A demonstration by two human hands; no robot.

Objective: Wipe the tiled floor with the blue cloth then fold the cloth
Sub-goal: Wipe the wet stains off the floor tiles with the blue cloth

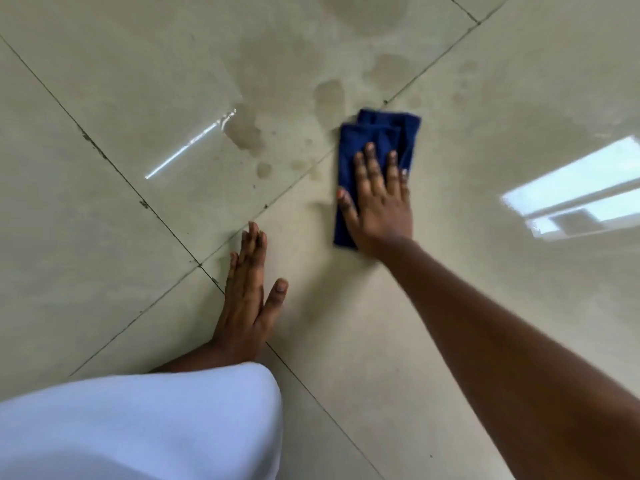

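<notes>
We are in the wiping step, and to do it well we keep our right hand (379,202) flat and our weight spread through the palm, so that the blue cloth (377,136) drags evenly over the tiled floor (450,306) rather than bunching. The cloth lies right of centre, just beside a grout line, already doubled over into a long strip. Damp patches (242,129) show to its left and farther off, so we judge that the strokes should sweep left and away to reach them, overlapping each pass. Our right hand grips nothing: its fingers are straight and a little spread, pressing down on the near half of the cloth, the thumb out to the left. Our left hand (247,292) lies flat on a bare tile nearer to us, fingers straight and together, holding nothing, and it seems to brace us. A white garment (138,420) covers the near left corner.
</notes>
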